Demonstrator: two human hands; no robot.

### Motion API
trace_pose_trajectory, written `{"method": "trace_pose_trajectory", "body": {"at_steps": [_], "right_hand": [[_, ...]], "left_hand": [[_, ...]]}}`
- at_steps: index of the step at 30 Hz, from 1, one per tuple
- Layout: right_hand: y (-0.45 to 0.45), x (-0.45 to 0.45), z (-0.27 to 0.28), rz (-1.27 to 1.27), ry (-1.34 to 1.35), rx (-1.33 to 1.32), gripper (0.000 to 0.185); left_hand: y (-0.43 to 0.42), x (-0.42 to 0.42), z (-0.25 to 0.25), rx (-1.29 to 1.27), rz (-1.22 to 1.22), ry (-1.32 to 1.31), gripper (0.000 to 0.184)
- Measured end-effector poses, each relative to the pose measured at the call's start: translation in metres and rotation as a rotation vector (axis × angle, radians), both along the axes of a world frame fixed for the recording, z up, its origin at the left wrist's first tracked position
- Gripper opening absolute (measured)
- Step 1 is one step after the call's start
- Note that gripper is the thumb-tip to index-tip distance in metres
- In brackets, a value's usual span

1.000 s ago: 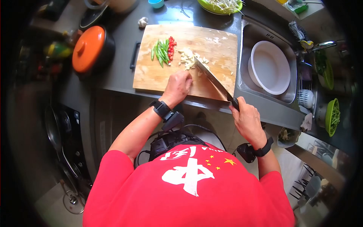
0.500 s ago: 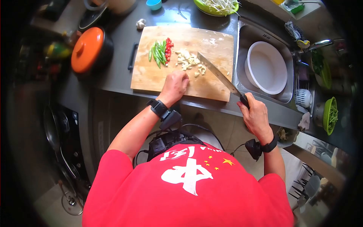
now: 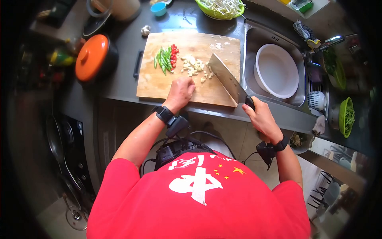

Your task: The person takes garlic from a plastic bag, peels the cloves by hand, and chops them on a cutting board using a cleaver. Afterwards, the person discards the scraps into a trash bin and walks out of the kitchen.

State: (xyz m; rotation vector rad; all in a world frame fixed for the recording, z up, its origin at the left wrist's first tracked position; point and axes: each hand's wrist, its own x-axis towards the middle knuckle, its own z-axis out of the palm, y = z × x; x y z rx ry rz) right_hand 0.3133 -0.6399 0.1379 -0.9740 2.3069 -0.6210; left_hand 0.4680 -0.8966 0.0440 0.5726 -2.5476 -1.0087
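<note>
My right hand [image 3: 262,119] grips the black handle of a cleaver [image 3: 229,77]. Its broad blade leans over the right part of the wooden cutting board [image 3: 159,89], the flat side showing. Left of the blade lies chopped garlic [image 3: 192,65], with a few smaller bits nearer the edge. Curled into a loose fist, my left hand [image 3: 181,91] rests on the board's front part, below the garlic; nothing shows in it. Sliced green chili [image 3: 163,59] and chopped red chili [image 3: 174,55] lie side by side at the board's left.
Right of the board, a white basin [image 3: 276,71] sits in the sink [image 3: 250,44]. An orange-lidded pot [image 3: 92,57] stands left. A garlic bulb [image 3: 145,30], a blue bowl [image 3: 158,9] and a green basket of bean sprouts [image 3: 217,15] are at the back. Green beans fill another basket [image 3: 342,119].
The cleaver has turned so more of its flat side shows, and its tip has moved slightly right, away from the garlic. My left hand stays in place; the view has shifted a little.
</note>
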Motion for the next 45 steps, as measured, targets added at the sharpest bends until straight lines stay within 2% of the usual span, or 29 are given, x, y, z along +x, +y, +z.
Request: {"method": "trace_pose_trajectory", "body": {"at_steps": [1,4,13,19,22,25,28,30,32,34,37,41,45], "right_hand": [[0.000,-0.002,-0.001,-0.036,-0.098,-0.004,0.025],[0.005,0.006,0.003,-0.017,0.007,-0.055,0.027],[-0.004,0.014,0.013,0.077,0.275,0.068,0.026],[0.009,0.016,0.006,-0.086,0.094,-0.012,0.025],[0.015,0.026,0.002,-0.173,0.086,-0.052,0.023],[0.005,0.044,-0.008,-0.185,0.052,-0.184,0.020],[-0.017,0.068,-0.010,-0.162,0.007,-0.122,0.020],[-0.032,0.083,-0.015,-0.128,-0.005,-0.181,0.023],[-0.049,0.095,-0.025,-0.233,-0.215,-0.219,0.024],[-0.063,0.097,-0.034,-0.216,-0.206,-0.312,0.022],[-0.077,0.099,-0.021,-0.314,-0.452,-0.335,0.020],[-0.072,0.095,-0.020,-0.337,-0.329,-0.389,0.016],[-0.058,0.075,-0.017,-0.474,-0.790,-0.542,0.018]], "left_hand": [[-0.001,0.000,-0.001,-0.001,-0.010,0.004,0.007],[-0.003,0.003,-0.003,0.000,-0.024,0.002,0.007],[-0.002,0.001,-0.005,-0.024,-0.024,-0.007,0.008],[-0.005,0.008,0.003,0.075,-0.008,-0.041,0.009],[-0.006,0.014,0.006,0.161,0.009,-0.064,0.009],[-0.008,0.016,0.010,0.215,0.019,-0.080,0.010],[-0.013,0.021,0.013,0.230,0.022,-0.094,0.011],[-0.015,0.024,0.013,0.251,0.022,-0.112,0.011],[-0.017,0.027,0.010,0.274,0.032,-0.118,0.012],[-0.019,0.028,0.009,0.278,0.033,-0.122,0.013],[-0.020,0.028,0.011,0.281,0.023,-0.132,0.014],[-0.022,0.030,0.012,0.319,0.023,-0.123,0.015],[-0.022,0.032,0.016,0.425,0.054,-0.076,0.014]]}}
